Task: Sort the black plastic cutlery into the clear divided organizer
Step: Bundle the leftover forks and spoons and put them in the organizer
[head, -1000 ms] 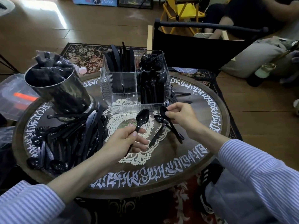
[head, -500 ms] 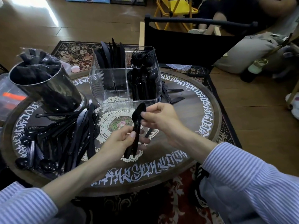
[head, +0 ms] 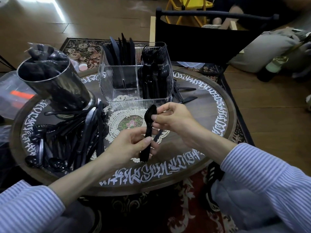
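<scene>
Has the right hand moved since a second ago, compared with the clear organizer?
Yes. The right hand has shifted left along the front of the clear organizer, from below its right corner to the spoons held by the left hand.

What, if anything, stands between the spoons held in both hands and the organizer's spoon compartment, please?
Nothing visible does. The stacked spoons, held by the left hand and right hand, sit just in front of the organizer; its right-hand spoon compartment is open-topped, though already fairly full.
</scene>
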